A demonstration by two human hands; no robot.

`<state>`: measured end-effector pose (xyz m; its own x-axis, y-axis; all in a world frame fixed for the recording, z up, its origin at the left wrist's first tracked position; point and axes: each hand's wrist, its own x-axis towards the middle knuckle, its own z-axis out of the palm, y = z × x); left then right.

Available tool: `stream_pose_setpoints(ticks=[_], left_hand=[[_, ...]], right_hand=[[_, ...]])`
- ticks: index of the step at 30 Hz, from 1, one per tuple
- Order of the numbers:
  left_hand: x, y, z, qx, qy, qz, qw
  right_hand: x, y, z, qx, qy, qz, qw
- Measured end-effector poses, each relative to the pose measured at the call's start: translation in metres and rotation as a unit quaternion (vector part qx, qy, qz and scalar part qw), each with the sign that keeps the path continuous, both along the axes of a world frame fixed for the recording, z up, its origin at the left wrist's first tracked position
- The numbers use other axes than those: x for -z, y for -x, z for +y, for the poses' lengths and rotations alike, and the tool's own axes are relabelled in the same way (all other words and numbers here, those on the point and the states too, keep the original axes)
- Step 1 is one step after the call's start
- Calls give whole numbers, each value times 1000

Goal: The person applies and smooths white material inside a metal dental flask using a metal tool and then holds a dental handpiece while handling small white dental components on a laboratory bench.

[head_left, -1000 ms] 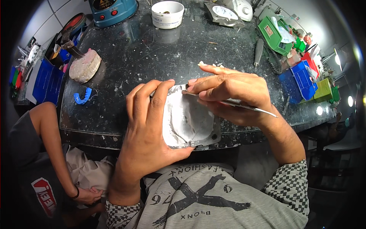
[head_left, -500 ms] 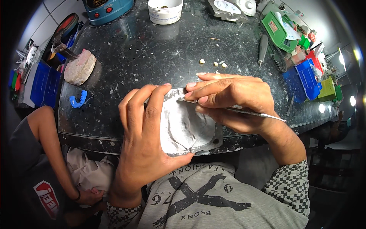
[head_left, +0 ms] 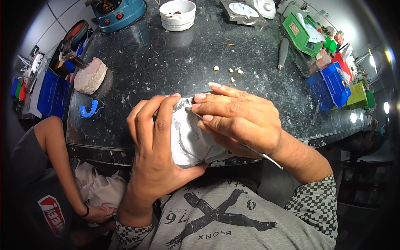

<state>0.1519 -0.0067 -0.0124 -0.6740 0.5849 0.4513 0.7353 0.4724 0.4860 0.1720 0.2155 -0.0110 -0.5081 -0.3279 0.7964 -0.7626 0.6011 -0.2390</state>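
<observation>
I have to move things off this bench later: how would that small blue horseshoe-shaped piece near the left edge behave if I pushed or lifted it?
The blue horseshoe-shaped piece looks thin and small, so probably light. It lies flat on the speckled dark bench, so it would likely slide, not roll. Its open arch with slim arms may flex or snap under a hard pinch; stiffness cannot be told.

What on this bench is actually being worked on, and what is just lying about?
In use:
left hand
plaster mould
right hand
thin metal tool

Lying about:
white tub
blue machine
blue tray
pink-white block
green bin
small crumbs
</observation>
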Motion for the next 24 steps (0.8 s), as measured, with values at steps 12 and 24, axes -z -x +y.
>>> stream_pose_setpoints(ticks=[12, 24], left_hand=[[-2, 0, 0, 7, 2, -9, 1000], [-4, 1, 4, 8, 2, -6, 1000]], right_hand=[[3, -3, 7, -42, 56, -89, 994], [0, 3, 7, -3, 22, -26, 999]])
